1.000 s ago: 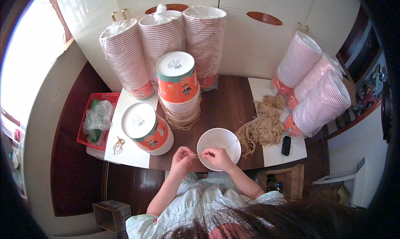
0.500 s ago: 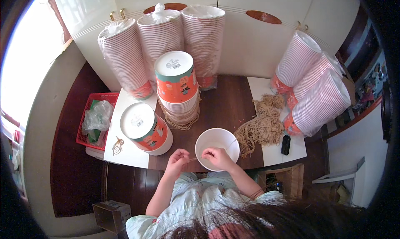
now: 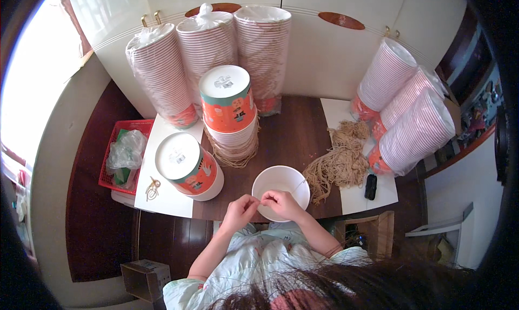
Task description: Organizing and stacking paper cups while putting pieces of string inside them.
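A white paper bucket (image 3: 263, 183) stands mouth up at the table's front edge, right before me. Over its near left rim my left hand (image 3: 240, 211) and my right hand (image 3: 283, 204) meet, fingertips pinched almost together. Both are closed on a thin cord, mostly hidden by the fingers. A short length of pale cord (image 3: 299, 185) shows at the bucket's right inner wall. To the right lies a tangled heap of tan cords (image 3: 338, 161). Left of my hands, an orange and green printed bucket (image 3: 197, 172) sits upside down over another.
Upside-down buckets (image 3: 230, 107) with cords round their base stand behind. Tall wrapped bucket stacks (image 3: 262, 55) line the back, and more wrapped stacks (image 3: 413, 134) lean at right. A black object (image 3: 370, 187), a small cord coil (image 3: 153, 189) and a red basket (image 3: 108, 172) lie around.
My left hand has moved right and its fingers have come up to those of my right hand. The stretch of cord between them is now hidden.
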The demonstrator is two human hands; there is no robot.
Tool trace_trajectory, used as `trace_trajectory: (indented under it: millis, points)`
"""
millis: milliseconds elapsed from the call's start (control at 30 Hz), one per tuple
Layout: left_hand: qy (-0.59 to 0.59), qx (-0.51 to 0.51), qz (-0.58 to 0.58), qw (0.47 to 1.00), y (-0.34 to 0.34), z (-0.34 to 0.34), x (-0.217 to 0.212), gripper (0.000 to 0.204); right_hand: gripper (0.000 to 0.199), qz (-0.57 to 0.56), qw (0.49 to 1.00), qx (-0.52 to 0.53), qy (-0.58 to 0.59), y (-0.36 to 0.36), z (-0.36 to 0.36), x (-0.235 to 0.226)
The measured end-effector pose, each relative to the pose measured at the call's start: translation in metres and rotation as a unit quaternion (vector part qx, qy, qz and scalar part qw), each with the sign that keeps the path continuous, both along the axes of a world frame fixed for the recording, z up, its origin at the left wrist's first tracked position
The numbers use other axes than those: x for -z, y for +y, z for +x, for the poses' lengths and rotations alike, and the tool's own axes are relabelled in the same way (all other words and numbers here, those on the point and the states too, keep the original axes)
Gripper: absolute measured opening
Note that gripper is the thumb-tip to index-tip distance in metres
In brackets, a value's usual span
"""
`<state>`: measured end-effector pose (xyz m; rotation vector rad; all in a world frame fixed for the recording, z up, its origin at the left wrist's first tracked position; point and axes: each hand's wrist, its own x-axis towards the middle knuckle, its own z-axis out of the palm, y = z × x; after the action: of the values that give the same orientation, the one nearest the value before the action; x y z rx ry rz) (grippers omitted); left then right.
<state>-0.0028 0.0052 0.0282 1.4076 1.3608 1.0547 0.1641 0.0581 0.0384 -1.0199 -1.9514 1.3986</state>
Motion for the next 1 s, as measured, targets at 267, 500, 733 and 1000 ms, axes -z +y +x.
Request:
trace_trajectory:
  millis: [267,500,733,1000]
  points:
    - [0.026,-0.051,-0.01,0.998,-0.001,0.005,0.003,0.01,0.005,0.046,0.999,-0.027,0.0,0.001,0.003,0.002]
    - [0.089,-0.069,0.076,0.991,-0.003,0.007,0.003,0.007,0.006,-0.023,0.997,-0.042,0.063,0.002,0.004,0.008]
    - [0.188,-0.028,0.224,0.956,0.0,0.002,-0.031,0.016,0.008,0.017,0.998,-0.05,0.015,0.005,0.005,-0.013]
    - [0.244,-0.021,0.247,0.937,0.002,-0.003,-0.032,0.013,0.021,0.0,0.994,-0.089,0.058,0.012,0.002,-0.018]
